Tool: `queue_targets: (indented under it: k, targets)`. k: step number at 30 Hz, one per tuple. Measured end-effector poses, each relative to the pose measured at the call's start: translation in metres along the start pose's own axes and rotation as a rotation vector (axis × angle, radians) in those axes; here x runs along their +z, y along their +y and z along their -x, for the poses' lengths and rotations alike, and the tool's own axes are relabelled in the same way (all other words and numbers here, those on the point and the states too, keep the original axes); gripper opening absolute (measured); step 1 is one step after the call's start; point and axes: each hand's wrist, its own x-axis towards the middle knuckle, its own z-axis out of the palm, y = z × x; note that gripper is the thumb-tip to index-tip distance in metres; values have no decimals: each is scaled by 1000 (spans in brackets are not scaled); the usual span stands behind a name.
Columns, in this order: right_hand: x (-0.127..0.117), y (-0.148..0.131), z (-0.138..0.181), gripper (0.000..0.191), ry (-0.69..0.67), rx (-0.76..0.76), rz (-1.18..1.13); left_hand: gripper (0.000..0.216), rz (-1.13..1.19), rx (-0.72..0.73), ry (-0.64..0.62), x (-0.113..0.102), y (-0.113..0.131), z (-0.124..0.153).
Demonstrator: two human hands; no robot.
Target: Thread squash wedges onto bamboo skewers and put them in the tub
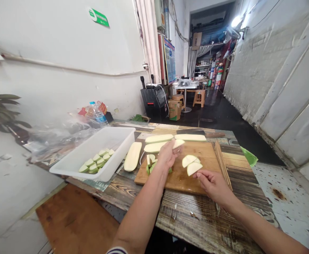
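Observation:
My left hand [168, 155] is closed on a pale half-round zucchini slice [178, 143], above the wooden cutting board [178, 185]. The thumb and fingers of my right hand [211, 182] pinch at the edge of a fanned group of half-round zucchini slices [195, 169]; whether a stick runs through them I cannot tell. Cut green-skinned pieces [151, 165] lie on the board's left side, partly behind my left forearm. Long zucchini halves, pale side up, rest at the board's far edge, among them one half [159, 138]. Another half [132, 156] lies left of the board.
A white plastic tub [117, 135] on the left holds several cut chunks [96, 162]. Thin wooden skewers [222, 164] lie along the board's right edge. Behind it is a knife with a wooden handle [215, 134]. Plastic bags and a bottle [98, 113] crowd the back left.

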Motion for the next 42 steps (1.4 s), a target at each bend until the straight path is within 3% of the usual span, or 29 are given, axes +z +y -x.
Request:
queue_targets:
  k: [6, 8, 11, 15, 17, 19, 24, 28, 32, 38, 42]
  targets:
    - [-2, 0, 4, 33, 157, -253, 532, 11, -10, 30, 5, 0, -5, 2]
    - [-2, 1, 4, 33, 181, -282, 604, 10, -8, 37, 9, 2, -6, 3]
    - [-1, 1, 2, 29, 160, -230, 396, 8, 26, 10, 23, 5, -5, 6]
    - [1, -2, -3, 31, 14, 113, -181, 6, 71, -20, 39, 7, -1, 7]
    - [1, -2, -4, 35, -31, 197, -307, 5, 80, -19, 37, 7, 1, 7]
    - [0, -1, -5, 35, 3, 124, -213, 5, 84, -19, 32, 6, 1, 7]
    - [-2, 10, -4, 32, 169, -247, 396, 7, 73, -23, -4, 4, -8, 5]
    - [-2, 14, -6, 34, 206, -281, 539, 11, 78, -42, -29, 11, -18, 9]
    - [-2, 10, -8, 32, 210, -196, 318, 8, 103, -29, -46, 17, -21, 13]
    - [0, 1, -8, 39, 92, 132, -274, 6, 113, -50, -83, 15, -21, 11]
    - [1, -1, -9, 40, 108, 110, -289, 9, 68, -54, -80, 15, -25, 10]
